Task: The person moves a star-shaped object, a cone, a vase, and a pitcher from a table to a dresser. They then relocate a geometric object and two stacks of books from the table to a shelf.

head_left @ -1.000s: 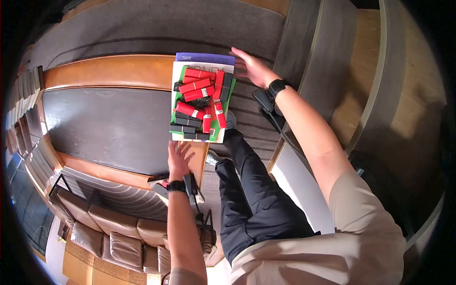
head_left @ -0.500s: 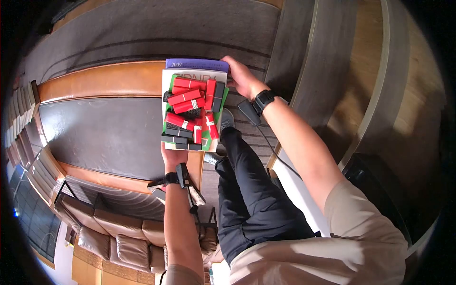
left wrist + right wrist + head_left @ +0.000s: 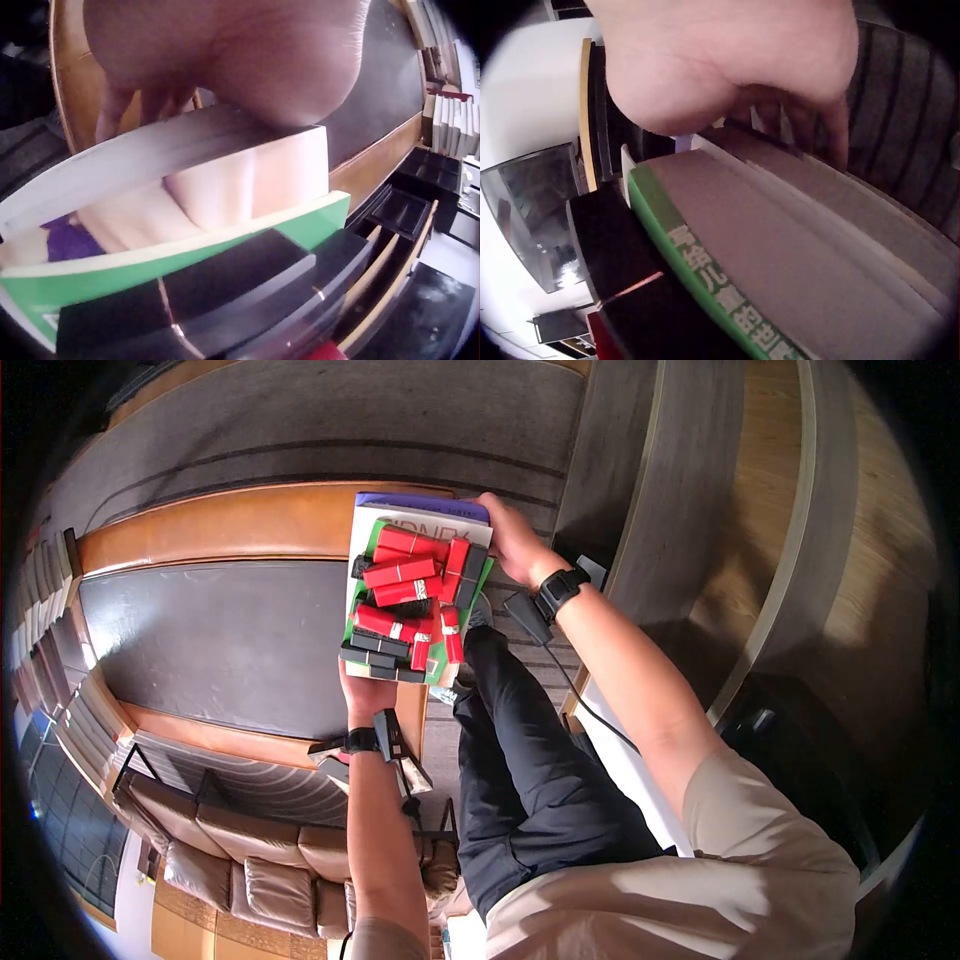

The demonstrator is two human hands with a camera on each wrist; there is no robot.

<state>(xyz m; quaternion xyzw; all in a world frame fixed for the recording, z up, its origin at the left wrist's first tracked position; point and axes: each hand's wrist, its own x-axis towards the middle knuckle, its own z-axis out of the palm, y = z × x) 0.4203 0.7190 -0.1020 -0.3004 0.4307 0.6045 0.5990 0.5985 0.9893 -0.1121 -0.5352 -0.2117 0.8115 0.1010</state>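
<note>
A stack of books carries several red oblong cases (image 3: 400, 571) and black ones (image 3: 374, 658) with thin gold bands, resembling lipstick tubes. On top lies a green book (image 3: 437, 666), above a white book (image 3: 478, 538) with large lettering and a purple one (image 3: 420, 506) marking the far end. My left hand (image 3: 366, 693) holds the stack's near edge, its fingers reaching down beneath in the left wrist view. At the far right corner my right hand (image 3: 512, 542) grips the opposite edge, fingers extending below the books (image 3: 727, 217). Fingertips of both hands are hidden.
Beneath and left of the stack is a dark-topped table (image 3: 220, 645) with an orange-brown rim (image 3: 215, 522). Steps (image 3: 690, 560) rise at the right. Rows of books (image 3: 85, 735) stand at far left, and a brown sofa (image 3: 250, 840) sits at lower left.
Both hands were apart from the stack with fingers spread; they closed in on its opposite edges and took hold. The stack has since turned slightly, with the cases still on top.
</note>
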